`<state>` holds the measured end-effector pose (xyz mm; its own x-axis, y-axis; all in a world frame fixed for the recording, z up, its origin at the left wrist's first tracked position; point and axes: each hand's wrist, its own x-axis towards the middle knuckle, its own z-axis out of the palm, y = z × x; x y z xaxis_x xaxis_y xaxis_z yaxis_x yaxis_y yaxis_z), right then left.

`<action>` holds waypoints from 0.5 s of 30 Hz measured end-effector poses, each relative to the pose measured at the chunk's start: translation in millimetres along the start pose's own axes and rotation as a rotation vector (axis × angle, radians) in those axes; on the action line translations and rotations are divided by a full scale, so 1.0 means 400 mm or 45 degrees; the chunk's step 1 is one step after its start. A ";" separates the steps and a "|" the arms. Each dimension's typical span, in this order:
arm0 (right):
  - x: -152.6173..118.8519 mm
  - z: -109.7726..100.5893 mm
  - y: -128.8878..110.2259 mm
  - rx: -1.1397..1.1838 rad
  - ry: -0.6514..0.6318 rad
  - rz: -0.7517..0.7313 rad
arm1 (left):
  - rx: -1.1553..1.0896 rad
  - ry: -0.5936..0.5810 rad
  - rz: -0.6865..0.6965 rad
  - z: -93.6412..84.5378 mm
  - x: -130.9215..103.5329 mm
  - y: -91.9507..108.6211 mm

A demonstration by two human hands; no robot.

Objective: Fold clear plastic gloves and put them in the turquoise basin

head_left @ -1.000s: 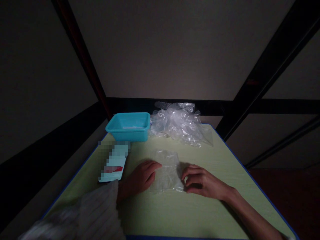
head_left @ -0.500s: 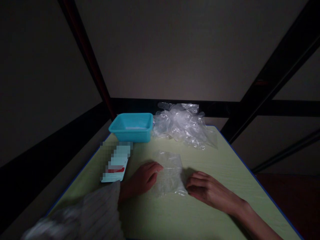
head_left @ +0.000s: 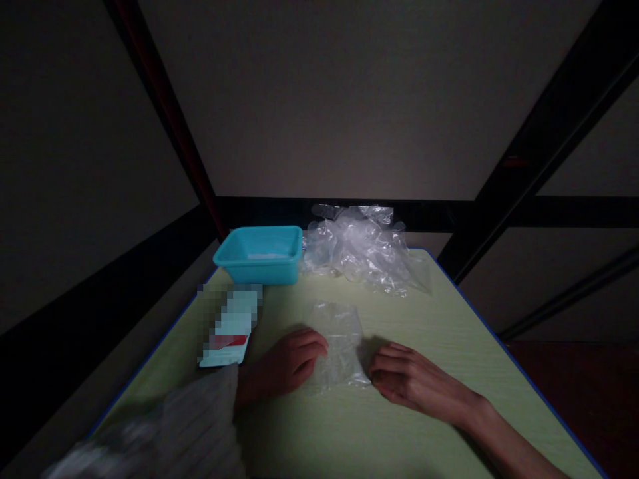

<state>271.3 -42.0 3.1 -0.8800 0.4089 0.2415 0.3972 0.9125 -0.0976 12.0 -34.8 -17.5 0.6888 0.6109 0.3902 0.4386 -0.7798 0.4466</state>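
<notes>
A clear plastic bag (head_left: 339,352) lies flat on the pale green table (head_left: 319,432) between my hands. My left hand (head_left: 292,362) rests over the bag's left side, fingers loosely bent and the thumb apart from them. On the other side, my right hand (head_left: 414,382) has its fingers curled together at the bag's lower right corner, which it seems to pinch; the fingertips are partly hidden.
A heap of crumpled clear plastic bags (head_left: 364,249) sits at the table's back. Left of it stands a turquoise basin (head_left: 264,271) with something pale inside. A phone (head_left: 232,326), its screen lit and partly blurred out, lies near my left forearm. A wall rises behind the table.
The fingers of my left hand have shifted slightly down and over the bag. My right hand stays at the bag's corner. The whole view has shifted a little.
</notes>
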 end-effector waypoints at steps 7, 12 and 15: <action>-0.001 0.007 0.008 0.206 -0.005 0.052 | 0.080 -0.020 0.035 0.004 -0.003 0.005; -0.001 -0.006 0.012 0.361 0.040 0.132 | 0.201 0.031 0.091 0.009 -0.006 0.029; -0.007 -0.012 0.016 0.340 0.032 0.107 | 0.228 0.037 0.124 0.014 -0.008 0.037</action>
<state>277.5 -37.5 6.3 -0.8388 0.4859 0.2455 0.3828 0.8471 -0.3687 19.6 -49.1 -16.7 0.7173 0.5329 0.4488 0.4679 -0.8458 0.2565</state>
